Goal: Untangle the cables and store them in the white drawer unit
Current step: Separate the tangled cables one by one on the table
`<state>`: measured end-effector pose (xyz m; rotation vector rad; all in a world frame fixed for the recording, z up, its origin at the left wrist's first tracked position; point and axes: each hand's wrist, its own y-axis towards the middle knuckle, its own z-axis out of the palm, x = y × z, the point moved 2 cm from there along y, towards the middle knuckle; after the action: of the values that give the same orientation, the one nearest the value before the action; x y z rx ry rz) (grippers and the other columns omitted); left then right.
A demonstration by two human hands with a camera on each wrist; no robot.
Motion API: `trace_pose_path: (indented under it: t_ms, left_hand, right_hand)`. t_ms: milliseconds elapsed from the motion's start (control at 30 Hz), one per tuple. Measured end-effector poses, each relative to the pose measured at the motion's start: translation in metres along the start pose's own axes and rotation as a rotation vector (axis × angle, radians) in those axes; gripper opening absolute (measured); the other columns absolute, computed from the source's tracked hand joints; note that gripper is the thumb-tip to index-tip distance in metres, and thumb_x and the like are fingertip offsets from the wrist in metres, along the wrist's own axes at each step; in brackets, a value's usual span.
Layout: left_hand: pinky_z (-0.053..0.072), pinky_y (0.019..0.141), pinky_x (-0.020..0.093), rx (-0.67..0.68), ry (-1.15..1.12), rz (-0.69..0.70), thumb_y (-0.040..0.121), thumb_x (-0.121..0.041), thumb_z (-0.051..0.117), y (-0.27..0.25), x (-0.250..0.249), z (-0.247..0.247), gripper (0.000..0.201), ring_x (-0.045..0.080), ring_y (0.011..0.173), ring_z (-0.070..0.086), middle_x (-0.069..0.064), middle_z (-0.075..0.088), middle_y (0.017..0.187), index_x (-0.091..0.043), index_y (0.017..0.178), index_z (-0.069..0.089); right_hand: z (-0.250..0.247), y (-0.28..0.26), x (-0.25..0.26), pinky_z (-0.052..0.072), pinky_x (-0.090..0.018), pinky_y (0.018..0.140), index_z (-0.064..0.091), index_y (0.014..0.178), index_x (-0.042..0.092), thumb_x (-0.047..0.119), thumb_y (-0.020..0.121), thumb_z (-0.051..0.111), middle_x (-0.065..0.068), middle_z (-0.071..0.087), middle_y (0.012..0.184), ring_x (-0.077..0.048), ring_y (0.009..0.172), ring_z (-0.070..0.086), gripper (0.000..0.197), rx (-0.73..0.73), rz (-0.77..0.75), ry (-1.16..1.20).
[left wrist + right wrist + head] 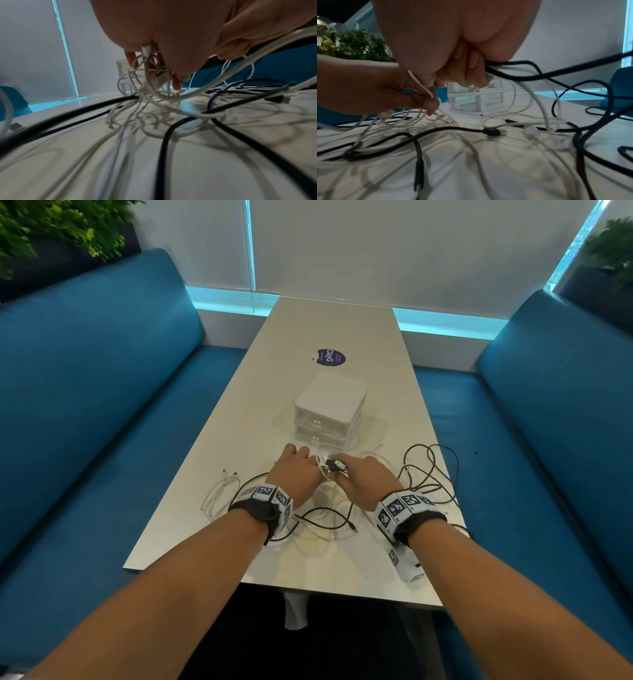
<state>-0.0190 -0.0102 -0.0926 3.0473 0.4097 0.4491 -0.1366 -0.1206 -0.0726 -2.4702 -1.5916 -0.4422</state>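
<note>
A tangle of white cables (318,508) and black cables (428,470) sprawls over the near half of the white table (342,330). My left hand (296,470) pinches a bunch of thin white cables (147,70) lifted off the table, with one white plug (145,49) between its fingers. My right hand (363,477) grips black and white cables (505,69) in a curled fist, right beside the left. The white drawer unit (329,409) stands just beyond both hands, its two clear drawers (465,100) closed.
Blue sofas (85,392) flank the table on both sides. A purple sticker (330,357) lies behind the drawer unit. A loose white cable (219,491) rests at the left, black loops (435,460) reach the right table edge, and a black plug (493,132) lies flat.
</note>
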Motion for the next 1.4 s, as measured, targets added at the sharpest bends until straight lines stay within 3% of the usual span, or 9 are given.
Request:
trace_pose_path:
  t_ms: [200, 333, 500, 633, 767, 1033, 1133, 1233, 1400]
  left_hand:
    - [0.035, 0.099, 0.042, 0.021, -0.083, -0.106, 0.094, -0.028, 0.053, -0.007, 0.01, 0.011, 0.035, 0.026, 0.116, 0.05, 0.001, 0.06, 0.12, -0.021, 0.129, 0.053]
    - [0.029, 0.107, 0.045, 0.049, -0.189, -0.194, 0.092, -0.043, 0.055, -0.015, 0.022, 0.017, 0.051, 0.026, 0.128, 0.044, 0.001, 0.056, 0.132, -0.021, 0.137, 0.043]
    - [0.023, 0.11, 0.049, 0.018, -0.188, -0.238, 0.102, -0.039, 0.032, -0.015, 0.024, 0.011, 0.037, 0.025, 0.123, 0.048, 0.0, 0.063, 0.122, -0.024, 0.117, 0.063]
    - [0.016, 0.113, 0.05, -0.003, -0.171, -0.249, 0.104, -0.032, 0.028, -0.009, 0.02, 0.004, 0.042, 0.022, 0.125, 0.047, -0.002, 0.065, 0.118, -0.024, 0.109, 0.068]
    - [0.015, 0.114, 0.052, 0.005, -0.092, -0.186, 0.097, -0.023, 0.041, -0.005, 0.013, -0.006, 0.029, 0.021, 0.124, 0.047, -0.003, 0.065, 0.114, -0.023, 0.105, 0.069]
    - [0.01, 0.117, 0.056, 0.036, 0.046, 0.015, 0.09, -0.02, 0.046, 0.004, -0.014, -0.022, 0.034, 0.026, 0.129, 0.045, 0.0, 0.064, 0.119, -0.021, 0.118, 0.066]
    - [0.011, 0.116, 0.056, 0.018, 0.084, 0.068, 0.091, -0.018, 0.046, 0.003, -0.02, -0.024, 0.034, 0.025, 0.128, 0.046, 0.0, 0.063, 0.119, -0.02, 0.119, 0.065]
    - [0.013, 0.115, 0.054, 0.003, 0.087, 0.083, 0.092, -0.016, 0.047, 0.0, -0.018, -0.023, 0.031, 0.025, 0.125, 0.048, 0.0, 0.063, 0.116, -0.019, 0.119, 0.062]
    - [0.016, 0.114, 0.055, -0.006, 0.073, 0.105, 0.095, -0.015, 0.047, 0.001, -0.016, -0.022, 0.032, 0.027, 0.124, 0.048, 0.001, 0.064, 0.116, -0.019, 0.125, 0.057]
  right_hand:
    - [-0.013, -0.012, -0.038, 0.05, -0.036, 0.081, 0.063, 0.114, 0.015, 0.023, 0.095, 0.045, -0.009, 0.065, 0.113, -0.03, 0.1, 0.064, 0.028, 0.13, 0.33, -0.262]
    - [-0.022, -0.031, -0.073, 0.053, -0.036, 0.077, 0.064, 0.105, 0.009, 0.026, 0.094, 0.044, -0.008, 0.064, 0.096, -0.029, 0.087, 0.064, 0.029, 0.209, 0.506, -0.341]
    - [-0.026, -0.032, -0.08, 0.051, -0.037, 0.08, 0.062, 0.106, 0.01, 0.018, 0.092, 0.045, -0.011, 0.065, 0.107, -0.032, 0.097, 0.063, 0.023, 0.058, 0.583, -0.219]
    - [-0.024, -0.02, -0.072, 0.052, -0.042, 0.082, 0.055, 0.12, 0.015, 0.031, 0.1, 0.037, -0.015, 0.066, 0.103, -0.036, 0.094, 0.062, 0.032, -0.167, 0.502, 0.037]
    - [-0.024, -0.011, -0.061, 0.052, -0.039, 0.073, 0.055, 0.115, 0.02, 0.042, 0.098, 0.04, -0.012, 0.065, 0.087, -0.032, 0.082, 0.062, 0.031, -0.293, 0.382, 0.219]
    - [-0.008, -0.008, -0.023, 0.045, -0.028, 0.074, 0.06, 0.123, 0.029, 0.046, 0.09, 0.06, 0.004, 0.068, 0.083, -0.019, 0.084, 0.063, 0.037, -0.119, -0.056, 0.132]
    - [0.002, -0.007, -0.021, 0.044, -0.03, 0.072, 0.062, 0.114, 0.032, 0.044, 0.092, 0.059, 0.002, 0.071, 0.092, -0.02, 0.088, 0.064, 0.025, -0.055, -0.062, 0.097]
    - [-0.001, -0.009, -0.02, 0.039, -0.027, 0.065, 0.056, 0.091, 0.037, 0.043, 0.093, 0.06, 0.009, 0.063, 0.08, -0.014, 0.076, 0.058, 0.008, -0.042, -0.031, 0.173]
    - [-0.006, -0.009, -0.019, 0.042, -0.027, 0.067, 0.063, 0.091, 0.033, 0.04, 0.092, 0.061, 0.006, 0.065, 0.08, -0.01, 0.075, 0.057, 0.007, -0.022, 0.017, 0.33]
